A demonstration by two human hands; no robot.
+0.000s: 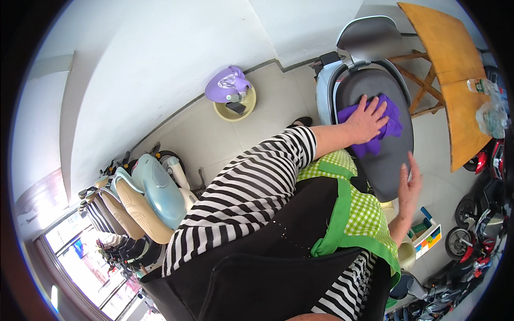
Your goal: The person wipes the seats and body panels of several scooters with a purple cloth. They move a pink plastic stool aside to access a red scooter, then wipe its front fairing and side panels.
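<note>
My left hand point(366, 123) lies flat with spread fingers on a crumpled purple cloth point(393, 115). It presses the cloth onto the dark grey seat point(383, 171) of a light blue scooter point(324, 88). Beside the seat's right edge hovers my right hand point(410, 184), fingers apart and nothing in it. Behind the seat stands a grey padded backrest point(369, 43). Part of the seat's near end is hidden by my green checked apron point(367, 214).
A yellowish basin point(227, 113) with a purple item point(227, 85) stands by the white wall. At right is a wooden folding table point(447, 59) bearing plastic bottles point(491, 115). Several scooters point(155, 192) line the left; parked red and black bikes point(471, 235) stand lower right, near a white box point(425, 235).
</note>
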